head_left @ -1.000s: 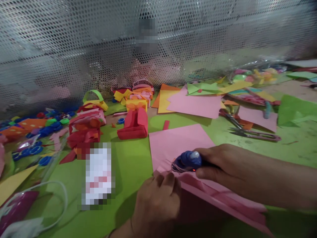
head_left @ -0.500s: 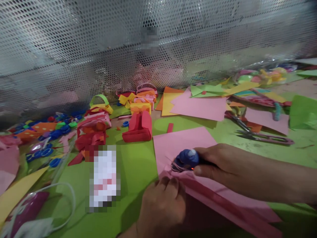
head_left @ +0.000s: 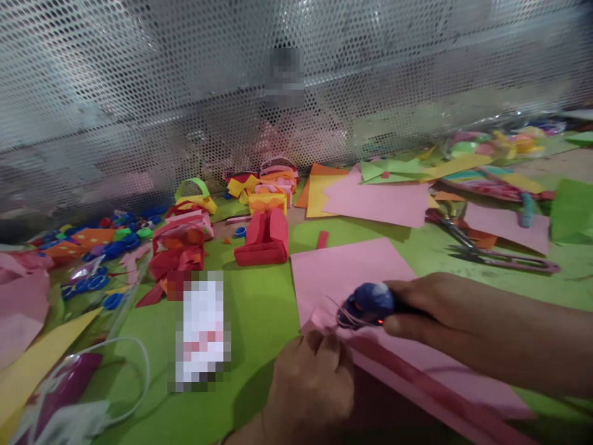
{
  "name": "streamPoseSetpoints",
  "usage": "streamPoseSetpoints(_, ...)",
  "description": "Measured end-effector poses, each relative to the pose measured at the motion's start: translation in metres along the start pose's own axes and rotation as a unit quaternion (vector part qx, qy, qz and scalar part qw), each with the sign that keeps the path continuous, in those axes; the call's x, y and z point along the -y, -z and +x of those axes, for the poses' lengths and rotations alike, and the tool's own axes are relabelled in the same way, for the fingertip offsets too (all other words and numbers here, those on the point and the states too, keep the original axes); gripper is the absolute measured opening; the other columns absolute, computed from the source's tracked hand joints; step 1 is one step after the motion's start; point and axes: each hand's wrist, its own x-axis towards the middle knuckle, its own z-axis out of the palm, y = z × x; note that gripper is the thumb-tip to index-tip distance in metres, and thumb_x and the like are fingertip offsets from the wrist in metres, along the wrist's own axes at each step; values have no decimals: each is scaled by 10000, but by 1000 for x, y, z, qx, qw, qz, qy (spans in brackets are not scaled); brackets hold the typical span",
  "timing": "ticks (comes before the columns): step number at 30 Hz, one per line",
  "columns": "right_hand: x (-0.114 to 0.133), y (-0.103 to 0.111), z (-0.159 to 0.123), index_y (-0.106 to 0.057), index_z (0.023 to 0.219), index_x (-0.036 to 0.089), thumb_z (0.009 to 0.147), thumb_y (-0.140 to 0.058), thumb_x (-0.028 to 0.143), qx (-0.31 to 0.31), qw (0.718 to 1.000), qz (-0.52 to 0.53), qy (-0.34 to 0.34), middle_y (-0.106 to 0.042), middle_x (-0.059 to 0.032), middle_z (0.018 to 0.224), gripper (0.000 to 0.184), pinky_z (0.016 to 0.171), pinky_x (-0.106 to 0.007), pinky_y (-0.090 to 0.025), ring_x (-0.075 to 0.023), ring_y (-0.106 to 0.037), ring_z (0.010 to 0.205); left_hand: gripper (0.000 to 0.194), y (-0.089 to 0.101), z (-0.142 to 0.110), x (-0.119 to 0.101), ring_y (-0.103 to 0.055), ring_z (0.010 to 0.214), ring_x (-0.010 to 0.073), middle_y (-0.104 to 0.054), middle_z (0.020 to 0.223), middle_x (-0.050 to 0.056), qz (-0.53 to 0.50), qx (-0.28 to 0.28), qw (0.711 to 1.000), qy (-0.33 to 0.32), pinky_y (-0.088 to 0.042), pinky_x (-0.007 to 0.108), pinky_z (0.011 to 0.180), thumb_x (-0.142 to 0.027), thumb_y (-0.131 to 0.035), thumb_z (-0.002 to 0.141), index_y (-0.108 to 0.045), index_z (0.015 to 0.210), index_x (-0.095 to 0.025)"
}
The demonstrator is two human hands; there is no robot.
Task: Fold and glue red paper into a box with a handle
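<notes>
My left hand [head_left: 312, 377] is closed, knuckles up, at the near end of a long folded pink strip [head_left: 417, 383]; its fingertips are hidden. That strip runs down to the right across a pink sheet [head_left: 347, 272]. My right hand [head_left: 445, 321] grips a dark blue tool with a small lit red light [head_left: 368, 303], whose exact kind I cannot make out. Thin pale strands loop at the tool's front, close above the strip and just beyond my left fingers.
A red folded piece [head_left: 264, 238] and several small colourful bags [head_left: 183, 238] stand behind. Scissors [head_left: 482, 253] lie to the right, near stacked paper sheets [head_left: 380, 201]. A purple device with a white cable [head_left: 69, 386] lies at left. A perforated metal screen [head_left: 185, 93] borders the green table.
The tool in my right hand has moved slightly right along the strip, away from my left fingers. The whole view has shifted a little. Both hands keep their grip.
</notes>
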Motion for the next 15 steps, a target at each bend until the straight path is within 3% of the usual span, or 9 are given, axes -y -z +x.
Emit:
streamPoseSetpoints(4,16,3,28,-589,760,191,927,-364,426,17,1000,6,10,-659,-62,750,367,547,-277,-405,-171,-576,611,337,-8,1,-4,-511,476,165,-574,549,22,-4,-54,998,27,-313,293,412,-30,-420,865,-615,623,-161)
streamPoseSetpoints(7,14,1,28,-573,743,196,926,-360,424,19,1000,9,14,-646,-50,724,362,542,-274,-383,-164,-556,597,352,-7,3,-3,-509,474,175,-571,534,18,-13,-62,997,37,-287,307,393,-17,-420,849,-597,587,-172)
streamPoseSetpoints(9,9,-1,20,-570,719,203,920,-370,416,22,1000,14,5,-646,-41,692,355,518,-271,-372,-160,-552,569,307,-4,3,-1,-558,521,177,-608,580,23,-16,-40,999,24,-333,300,408,-22,-446,841,-618,626,-159)
streamPoseSetpoints(13,-2,-1,-3,-603,727,232,937,-358,400,47,997,56,6,-666,-20,677,364,481,-268,-370,-161,-576,543,211,5,2,3,-601,574,180,-643,666,28,-17,68,997,-25,-415,294,442,-40,-481,841,-644,753,-141)
streamPoseSetpoints(15,-3,0,-10,-621,731,242,944,-362,376,38,998,55,18,-663,-19,669,361,473,-265,-375,-160,-578,535,205,7,1,4,-593,560,180,-629,653,17,-17,85,996,-22,-429,294,447,-39,-475,843,-633,769,-146)
